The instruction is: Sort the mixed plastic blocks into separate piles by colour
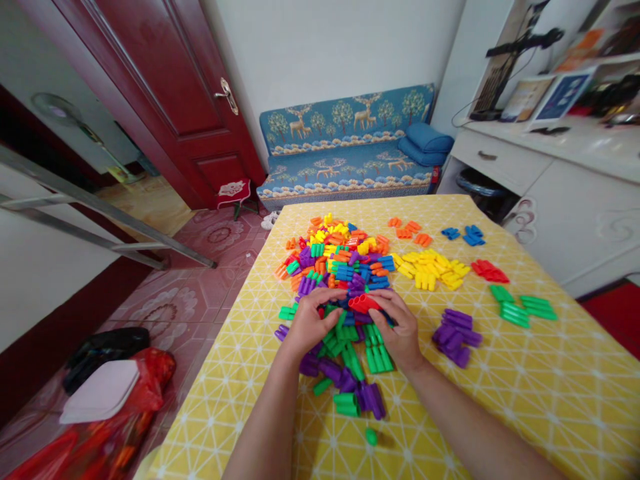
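We have a red block (pixel 363 303) in our right hand (pixel 399 325), pinched by the thumb and fingers. It is over the near part of the big mixed pile (pixel 345 273), and its round holes face left. Our left hand (pixel 314 319) is just to the left. It is curved and open, with the thumb apart from the fingers. We cannot tell if its fingertips touch a block.

The pile has red, orange, yellow, green, blue and purple blocks all jumbled up. One small green piece (pixel 371 437) lies alone on the near side of the yellow tablecloth (pixel 500 413).

To the right of the pile we see little groups of one color. The orange blocks (pixel 423 239) and blue blocks (pixel 473 235) are far away. Nearer, there is a big heap of yellow blocks (pixel 433 268), with red blocks (pixel 490 271) to its right. Nearer still are green blocks (pixel 515 315) on the right and purple blocks (pixel 456 335) near our right hand. A blue couch (pixel 325 160) is past the far edge.
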`<state>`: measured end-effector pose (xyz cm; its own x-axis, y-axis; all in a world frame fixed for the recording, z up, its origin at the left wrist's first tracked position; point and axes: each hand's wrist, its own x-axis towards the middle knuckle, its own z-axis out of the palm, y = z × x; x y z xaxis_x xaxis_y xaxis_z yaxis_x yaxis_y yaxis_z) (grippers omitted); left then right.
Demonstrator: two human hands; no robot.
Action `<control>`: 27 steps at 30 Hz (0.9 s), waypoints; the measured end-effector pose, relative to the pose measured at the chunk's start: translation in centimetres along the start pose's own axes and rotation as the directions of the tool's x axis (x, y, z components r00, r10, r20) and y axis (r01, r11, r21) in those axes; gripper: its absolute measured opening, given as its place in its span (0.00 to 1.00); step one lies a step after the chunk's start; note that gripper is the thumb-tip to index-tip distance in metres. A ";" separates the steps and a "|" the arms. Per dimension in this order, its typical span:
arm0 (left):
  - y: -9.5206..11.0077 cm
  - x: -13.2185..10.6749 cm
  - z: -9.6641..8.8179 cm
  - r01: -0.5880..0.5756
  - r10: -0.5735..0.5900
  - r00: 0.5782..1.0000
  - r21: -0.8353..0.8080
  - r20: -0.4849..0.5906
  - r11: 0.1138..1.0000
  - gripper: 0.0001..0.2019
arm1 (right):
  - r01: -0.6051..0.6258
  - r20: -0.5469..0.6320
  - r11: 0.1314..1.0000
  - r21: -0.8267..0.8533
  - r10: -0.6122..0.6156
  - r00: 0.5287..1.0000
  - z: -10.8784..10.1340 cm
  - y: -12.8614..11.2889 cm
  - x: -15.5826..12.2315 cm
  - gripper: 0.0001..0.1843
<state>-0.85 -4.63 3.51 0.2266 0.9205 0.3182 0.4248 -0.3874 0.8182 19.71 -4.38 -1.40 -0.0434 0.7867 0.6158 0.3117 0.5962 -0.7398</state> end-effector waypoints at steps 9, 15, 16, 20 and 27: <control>1.0 -0.1 2.3 -0.126 0.140 0.986 0.153 -0.086 0.980 0.19 | 0.033 0.007 0.999 0.004 -0.033 0.999 0.4 0.1 0.0 0.12; -0.3 -0.2 3.6 -0.057 0.072 0.981 0.090 -0.182 0.994 0.11 | 0.049 0.002 0.999 0.013 -0.049 0.999 0.7 0.2 -0.1 0.13; -0.6 -0.2 3.7 -0.041 0.057 0.977 0.081 -0.208 0.996 0.12 | 0.046 0.001 0.999 0.011 -0.046 0.999 0.7 0.3 -0.1 0.14; -1.6 -0.3 3.6 0.015 -0.001 0.958 0.047 -0.286 0.999 0.12 | 0.009 -0.012 1.000 -0.010 -0.009 1.000 0.6 0.5 -0.1 0.13; -1.5 -0.4 3.6 0.032 -0.017 0.959 0.048 -0.285 0.998 0.12 | -0.037 -0.049 0.999 -0.025 0.036 0.998 0.4 0.7 -0.4 0.10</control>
<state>1.55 -4.57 0.44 -0.0395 0.9033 0.4272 0.4731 -0.3596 0.8043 19.57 -4.23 -2.28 0.0149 0.7989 0.6013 0.3369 0.5622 -0.7553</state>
